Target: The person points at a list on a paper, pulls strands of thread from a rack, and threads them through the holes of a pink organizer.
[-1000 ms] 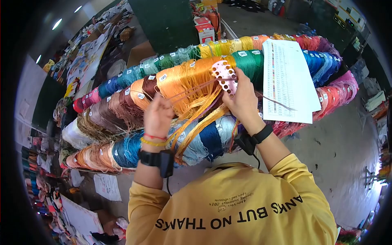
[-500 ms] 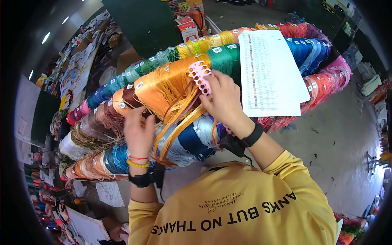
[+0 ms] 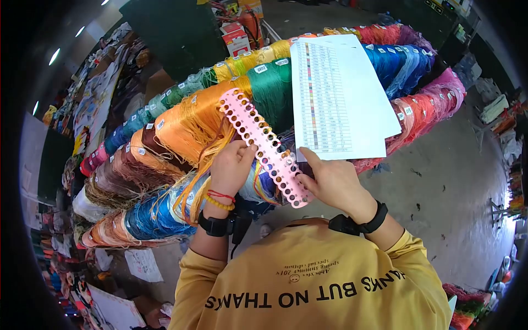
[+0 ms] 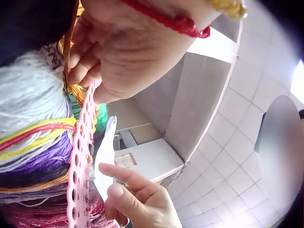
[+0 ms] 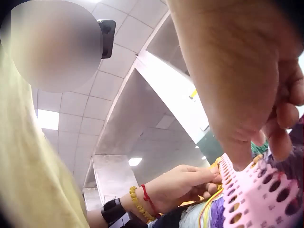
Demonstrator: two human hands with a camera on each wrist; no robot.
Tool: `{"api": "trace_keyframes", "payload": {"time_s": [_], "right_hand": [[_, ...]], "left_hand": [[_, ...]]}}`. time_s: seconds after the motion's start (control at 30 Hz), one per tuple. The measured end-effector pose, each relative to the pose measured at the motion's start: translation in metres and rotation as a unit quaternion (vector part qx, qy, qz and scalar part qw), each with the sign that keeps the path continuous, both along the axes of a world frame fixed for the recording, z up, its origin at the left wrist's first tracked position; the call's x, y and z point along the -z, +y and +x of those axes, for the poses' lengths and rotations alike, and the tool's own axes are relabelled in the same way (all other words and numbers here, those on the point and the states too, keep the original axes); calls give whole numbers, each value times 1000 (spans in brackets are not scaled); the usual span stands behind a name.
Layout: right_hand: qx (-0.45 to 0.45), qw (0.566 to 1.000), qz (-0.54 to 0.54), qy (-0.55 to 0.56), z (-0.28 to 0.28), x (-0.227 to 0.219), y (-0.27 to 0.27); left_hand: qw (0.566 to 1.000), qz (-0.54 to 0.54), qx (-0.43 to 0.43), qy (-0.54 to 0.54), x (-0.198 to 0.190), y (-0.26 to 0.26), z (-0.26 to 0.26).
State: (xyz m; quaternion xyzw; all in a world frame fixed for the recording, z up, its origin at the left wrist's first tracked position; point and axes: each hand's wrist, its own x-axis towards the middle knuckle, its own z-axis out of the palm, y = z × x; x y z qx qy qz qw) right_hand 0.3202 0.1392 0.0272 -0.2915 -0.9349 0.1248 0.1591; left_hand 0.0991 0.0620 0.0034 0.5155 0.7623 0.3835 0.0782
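A long pink thread card (image 3: 264, 144) with rows of holes along both edges lies slantwise over the thread spools. My left hand (image 3: 231, 168) pinches its left edge between thumb and fingers; in the left wrist view, the thumb (image 4: 108, 90) is right at the card's rim. Orange and yellow threads (image 3: 212, 157) hang beside that hand. My right hand (image 3: 338, 184) is by the card's lower right edge, index finger extended, other fingers loosely bent, holding nothing. Its thumb overlaps the card in the right wrist view. A printed sheet (image 3: 344, 110) with a colour-swatch table lies just beyond the index fingertip.
Several rows of labelled thread spools run across: an orange spool (image 3: 190, 118), a green spool (image 3: 272, 85), blue spools (image 3: 382, 69) and red-pink spools (image 3: 421, 110). A dark green pillar (image 3: 165, 38) and a red-and-white box (image 3: 236, 41) stand behind. Grey floor (image 3: 434, 181) shows at right.
The right hand has let go of the card and moved down beside its lower end. The left hand, earlier drawing brown threads leftward, now holds the card's edge. The head view has shifted.
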Motion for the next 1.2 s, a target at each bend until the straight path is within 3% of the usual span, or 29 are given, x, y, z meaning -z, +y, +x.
{"api": "trace_keyframes", "payload": {"time_s": [0.23, 0.63, 0.73, 0.77, 0.8, 0.87, 0.9, 0.93, 1.03, 1.2], "right_hand": [[33, 999, -27, -32, 15, 3, 9], [72, 996, -22, -46, 32, 1, 17], [79, 995, -39, -54, 31, -1, 16], [91, 993, -38, -65, 31, -5, 16], [94, 992, -37, -72, 30, -6, 15], [58, 995, 80, 30, 34, 11, 23], [109, 992, -34, -55, 25, -9, 16], [103, 994, -27, -39, 23, -10, 15], [127, 989, -76, -13, 13, -18, 10], [126, 986, -63, 85, -30, -64, -27]], "left_hand": [[998, -18, -46, -32, 3, 10, 4], [998, -26, -50, -13, 1, 24, -1], [997, -10, -67, -45, -9, 18, 0], [998, 36, -56, -2, -1, 17, -6], [994, 79, -55, 49, 4, 13, -14], [995, 83, -53, -6, -10, 1, -13], [994, 87, -62, 9, -16, -6, -16], [989, 94, -82, 76, -15, -13, -23], [992, 83, -85, 41, -37, -39, -41], [984, 117, -127, 48, -56, -103, -108]]}}
